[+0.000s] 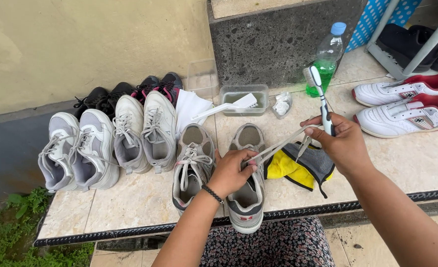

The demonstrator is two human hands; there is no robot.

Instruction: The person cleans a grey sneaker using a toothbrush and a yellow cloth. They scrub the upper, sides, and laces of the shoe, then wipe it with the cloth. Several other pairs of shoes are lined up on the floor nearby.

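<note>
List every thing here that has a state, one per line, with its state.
Left hand: pinching the flat grey shoelace.
Right hand: gripping the white toothbrush, lace end too.
Flat grey shoelace: stretched between hands.
Grey sneaker under the hands: unlaced.
Neighbouring grey sneaker: laced.
Clear plastic bottle: capped, some green liquid inside.

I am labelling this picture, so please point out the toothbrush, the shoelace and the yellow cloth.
toothbrush point(322, 106): head view, on the white handle above the right hand.
shoelace point(278, 146): head view, on the stretched part between the two hands.
yellow cloth point(284, 169): head view, on the yellow fold beside the grey shoe.
</note>
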